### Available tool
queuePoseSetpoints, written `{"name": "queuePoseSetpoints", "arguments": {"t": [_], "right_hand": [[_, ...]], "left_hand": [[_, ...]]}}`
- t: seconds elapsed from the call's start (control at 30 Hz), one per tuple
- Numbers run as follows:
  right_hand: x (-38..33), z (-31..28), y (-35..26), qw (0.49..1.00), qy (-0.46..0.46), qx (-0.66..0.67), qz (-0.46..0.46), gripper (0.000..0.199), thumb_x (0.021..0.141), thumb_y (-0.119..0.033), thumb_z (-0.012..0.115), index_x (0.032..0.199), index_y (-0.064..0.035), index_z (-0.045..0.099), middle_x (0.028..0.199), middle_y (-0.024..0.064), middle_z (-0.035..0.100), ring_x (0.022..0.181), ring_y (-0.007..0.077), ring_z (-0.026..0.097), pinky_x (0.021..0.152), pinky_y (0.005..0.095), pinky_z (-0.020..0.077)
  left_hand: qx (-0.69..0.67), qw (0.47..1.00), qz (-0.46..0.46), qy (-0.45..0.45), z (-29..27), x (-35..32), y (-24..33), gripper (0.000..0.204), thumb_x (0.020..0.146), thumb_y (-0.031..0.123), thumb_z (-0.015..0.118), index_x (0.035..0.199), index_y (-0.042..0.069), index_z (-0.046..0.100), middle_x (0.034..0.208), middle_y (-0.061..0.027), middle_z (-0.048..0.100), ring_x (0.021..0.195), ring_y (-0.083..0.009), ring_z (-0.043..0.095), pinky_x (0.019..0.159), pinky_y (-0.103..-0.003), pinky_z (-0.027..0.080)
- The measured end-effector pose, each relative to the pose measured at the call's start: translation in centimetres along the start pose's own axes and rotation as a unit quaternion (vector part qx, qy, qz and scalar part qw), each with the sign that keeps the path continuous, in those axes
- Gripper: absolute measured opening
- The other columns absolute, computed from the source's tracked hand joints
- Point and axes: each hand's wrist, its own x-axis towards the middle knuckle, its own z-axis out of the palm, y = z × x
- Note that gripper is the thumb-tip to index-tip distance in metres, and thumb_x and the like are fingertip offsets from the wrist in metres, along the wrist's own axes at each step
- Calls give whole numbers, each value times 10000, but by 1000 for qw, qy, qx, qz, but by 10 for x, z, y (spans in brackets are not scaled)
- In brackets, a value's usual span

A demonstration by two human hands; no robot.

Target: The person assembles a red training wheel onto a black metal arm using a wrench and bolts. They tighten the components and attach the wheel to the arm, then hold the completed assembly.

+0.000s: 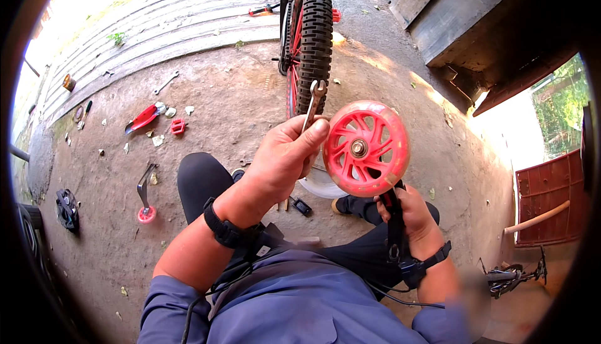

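Observation:
My left hand [289, 150] is closed around an open-end wrench [317, 93], whose jaw sticks up above the thumb. Close beside it on the right is a red training wheel [366, 150] with a clear rim and a nut at its hub. My right hand [413, 211] grips this wheel from below by its dark bracket [393, 215]. The wrench jaw is apart from the hub nut. Beyond my hands stands a bicycle's knobby black tyre [315, 37] with red spokes.
On the dirt floor at left lie a second training wheel [146, 214], a red pedal [178, 127], a red fender-like piece [143, 118], another wrench [166, 82] and a black object [67, 210]. A small black device [302, 207] lies between my legs. Wooden planks [144, 43] edge the floor.

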Motion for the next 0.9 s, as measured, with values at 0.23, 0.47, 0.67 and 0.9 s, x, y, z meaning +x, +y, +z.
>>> {"name": "queuePoseSetpoints", "arguments": {"t": [0.23,0.47,0.67,0.9], "right_hand": [[-2,-2,-2,996,-8,85,-38,356,976,-349,570,952,1,634,671,55,593,570,126,571,522,240,445],[1,0,-4,997,-6,65,-39,393,980,-369,575,950,20,624,686,65,589,575,132,573,515,239,443],[2,2,-1,996,-31,74,-26,364,976,-334,581,953,26,633,697,70,594,594,144,575,546,251,451],[4,20,6,998,-35,54,4,320,981,-290,567,956,20,642,715,64,607,607,145,571,572,251,455]], "left_hand": [[55,992,-81,-73,-6,-52,-41,226,949,262,684,902,58,598,637,62,429,525,-40,348,459,-239,255],[-58,996,-66,-7,-18,-46,-32,208,972,238,646,980,38,589,616,39,406,498,-60,332,462,-235,233],[-46,998,-23,24,-7,-39,-23,282,995,256,610,1165,32,579,701,36,483,507,-38,334,461,-213,243],[-45,998,26,37,0,-20,-2,416,972,289,656,1262,2,575,792,41,577,483,4,337,425,-186,250]]}}
